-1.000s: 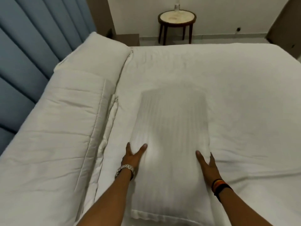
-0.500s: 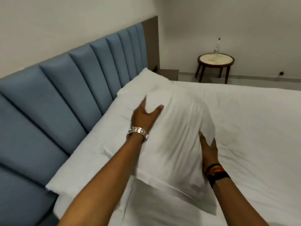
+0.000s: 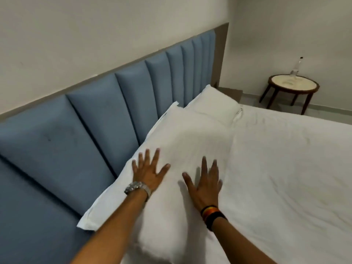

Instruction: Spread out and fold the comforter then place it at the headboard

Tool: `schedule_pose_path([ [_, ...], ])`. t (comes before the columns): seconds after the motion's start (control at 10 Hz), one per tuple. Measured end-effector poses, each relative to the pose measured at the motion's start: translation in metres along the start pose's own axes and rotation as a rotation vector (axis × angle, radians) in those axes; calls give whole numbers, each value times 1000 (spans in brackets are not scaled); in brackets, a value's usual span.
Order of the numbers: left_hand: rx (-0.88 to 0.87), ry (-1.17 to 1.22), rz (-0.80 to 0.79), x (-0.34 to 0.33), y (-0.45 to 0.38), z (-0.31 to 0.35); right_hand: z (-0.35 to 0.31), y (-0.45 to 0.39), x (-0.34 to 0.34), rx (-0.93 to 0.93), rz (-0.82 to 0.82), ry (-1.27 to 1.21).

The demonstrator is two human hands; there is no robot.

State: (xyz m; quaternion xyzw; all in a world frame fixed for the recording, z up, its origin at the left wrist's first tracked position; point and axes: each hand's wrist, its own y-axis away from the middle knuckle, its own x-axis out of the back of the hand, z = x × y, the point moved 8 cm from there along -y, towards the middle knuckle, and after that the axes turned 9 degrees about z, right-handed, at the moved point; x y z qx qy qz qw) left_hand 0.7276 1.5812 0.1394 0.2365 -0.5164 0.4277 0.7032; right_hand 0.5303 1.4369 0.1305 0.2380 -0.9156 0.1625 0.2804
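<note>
A white pillow (image 3: 190,141) lies along the blue padded headboard (image 3: 80,134), on top of the folded white comforter, of which little shows. My left hand (image 3: 150,171), with a metal watch on the wrist, rests flat on the pillow's near left part, fingers spread. My right hand (image 3: 204,182), with dark bands on the wrist, lies flat on the pillow just to the right, fingers spread too. Neither hand holds anything. A second white pillow (image 3: 213,101) sits further along the headboard.
The white sheet of the bed (image 3: 285,168) stretches to the right. A small round wooden table (image 3: 293,86) with a glass bottle (image 3: 296,68) stands on the floor beyond the far corner. A pale wall rises above the headboard.
The pillow went from the middle of the bed, up in both hands, to lying against the headboard. Both hands have let go and now press flat on it.
</note>
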Motion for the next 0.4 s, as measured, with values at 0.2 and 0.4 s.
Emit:
schedule_pose_path([
  [0.2,-90,-36,136,-54,-14,-29,4,-56,-82,111,-57,438],
  [0.4,-120,18,103,-14,-23,1,-26,-52,-39,3,-85,214],
])
